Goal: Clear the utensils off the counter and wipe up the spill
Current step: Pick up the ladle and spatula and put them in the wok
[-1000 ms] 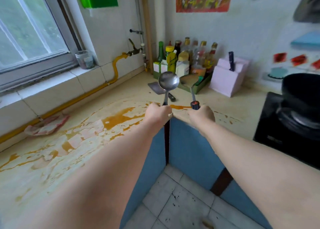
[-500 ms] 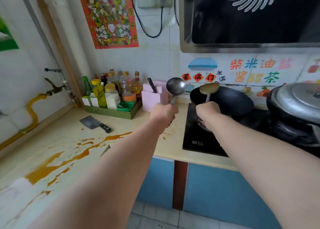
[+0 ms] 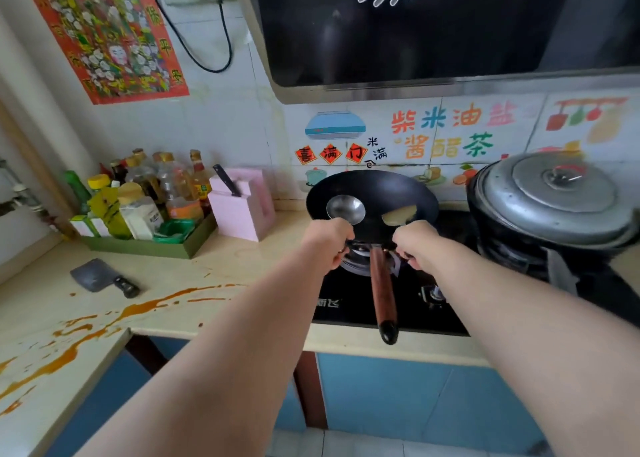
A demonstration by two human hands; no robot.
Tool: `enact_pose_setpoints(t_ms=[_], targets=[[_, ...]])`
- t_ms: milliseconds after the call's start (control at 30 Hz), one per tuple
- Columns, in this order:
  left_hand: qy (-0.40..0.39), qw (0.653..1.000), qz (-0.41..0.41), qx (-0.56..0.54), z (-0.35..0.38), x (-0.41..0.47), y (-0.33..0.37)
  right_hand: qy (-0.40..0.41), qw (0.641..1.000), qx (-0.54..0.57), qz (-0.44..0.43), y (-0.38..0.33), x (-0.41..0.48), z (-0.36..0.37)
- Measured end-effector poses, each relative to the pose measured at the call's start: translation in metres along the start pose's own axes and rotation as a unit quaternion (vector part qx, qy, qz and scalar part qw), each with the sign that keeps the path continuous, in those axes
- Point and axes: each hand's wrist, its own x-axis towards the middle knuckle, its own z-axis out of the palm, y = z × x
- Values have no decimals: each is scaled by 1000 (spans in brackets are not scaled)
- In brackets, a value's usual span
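My left hand (image 3: 329, 240) grips the handle of a steel ladle (image 3: 345, 209), whose bowl lies over the black wok (image 3: 372, 188). My right hand (image 3: 414, 240) grips a spatula (image 3: 400, 215) with a pale blade, which also sits inside the wok. The wok rests on the stove with its wooden handle (image 3: 382, 290) pointing toward me. An orange-brown spill (image 3: 114, 314) streaks the cream counter (image 3: 214, 266) at the left. A cleaver (image 3: 100, 278) lies on the counter near the spill.
A green tray of sauce bottles (image 3: 149, 200) and a pink knife block (image 3: 242, 204) stand at the back. A large steel pot with a lid (image 3: 554, 197) sits on the right burner. The black stove top (image 3: 433, 304) fills the right, with a range hood (image 3: 433, 27) overhead.
I have turned right from the spill toward the stove. Both hands carried the ladle and spatula from above the counter down into the wok.
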Motion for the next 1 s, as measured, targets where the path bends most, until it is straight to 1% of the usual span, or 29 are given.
enact_pose_setpoints(t_ms=[100, 233, 333, 433, 533, 600, 700, 833, 900, 1000], targets=[[0, 1000, -26, -17, 17, 6, 5, -24, 1000, -14, 13, 3, 12, -7], [1, 999, -40, -31, 28, 8, 7, -40, 993, -109, -10, 5, 21, -11], [2, 999, -34, -30, 31, 10, 5, -7, 979, -201, -39, 2, 25, -11], [-8, 998, -54, -42, 32, 5, 7, 36, 969, -241, -44, -7, 22, -9], [-26, 997, -69, -26, 22, -3, 9, 62, 952, -285, -98, -25, 11, 2], [-25, 997, -71, -22, 11, -3, 7, 66, 940, -302, -142, -37, 2, 13], [3, 998, -61, -22, -23, -7, -1, 75, 929, -303, -197, -53, -15, 38], [59, 995, -80, -7, -80, -13, -30, 42, 915, -296, -272, -62, -40, 84], [83, 993, -89, -1, -110, -15, -46, 17, 909, -303, -287, -62, -53, 111], [119, 987, -108, 1, -166, -28, -78, -29, 915, -283, -287, -60, -79, 161]])
